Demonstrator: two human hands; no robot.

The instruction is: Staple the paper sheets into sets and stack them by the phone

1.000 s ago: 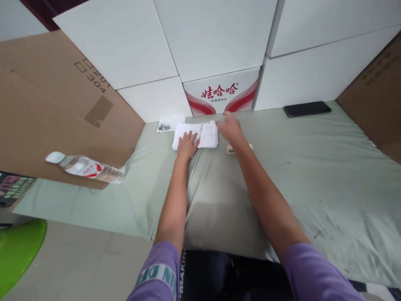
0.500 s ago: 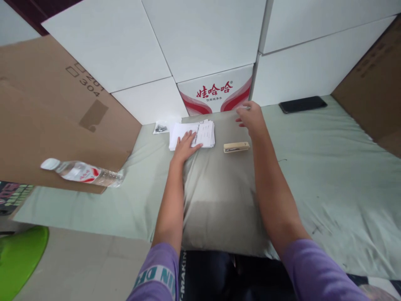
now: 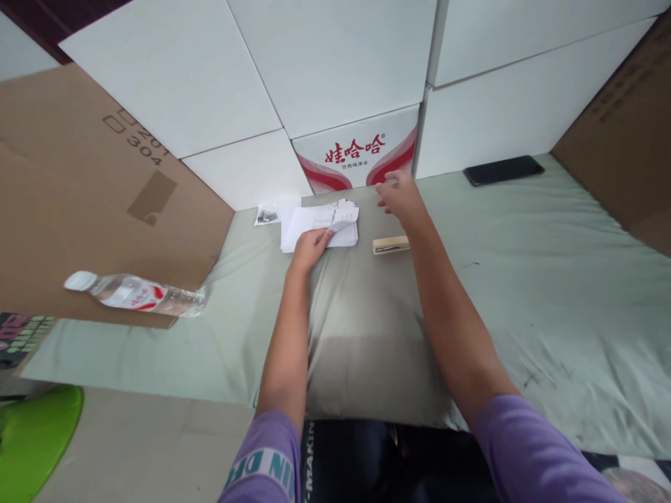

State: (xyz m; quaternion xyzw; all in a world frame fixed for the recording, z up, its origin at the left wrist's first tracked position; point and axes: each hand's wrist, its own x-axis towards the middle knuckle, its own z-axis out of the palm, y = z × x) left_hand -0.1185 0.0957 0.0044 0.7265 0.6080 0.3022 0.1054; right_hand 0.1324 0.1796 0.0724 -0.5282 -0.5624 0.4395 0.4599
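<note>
A stack of white paper sheets [image 3: 314, 221] lies on the pale green cloth [image 3: 524, 279] at the foot of a red-and-white printed box [image 3: 356, 155]. My left hand [image 3: 308, 247] rests on the stack's near edge, its fingers pinched on the top sheets, whose right corner curls up. To the right lies a beige stapler [image 3: 391, 245], untouched. My right hand [image 3: 399, 198] hovers just beyond the stapler, between the stack and the box, with its fingers spread and nothing in them.
White boxes [image 3: 335, 63] wall off the back. Cardboard sheets lean at the left [image 3: 78, 202] and right [image 3: 623, 133]. A water bottle [image 3: 133, 293] lies at the left, a black phone [image 3: 502, 170] at the back right, a small clear bag [image 3: 267, 215] beside the papers, a green stool [image 3: 36, 433] below.
My left hand went from lying flat on the stack to pinching up its top sheets. My right hand swung right off the stack, uncovering the stapler, then drifted slightly back left.
</note>
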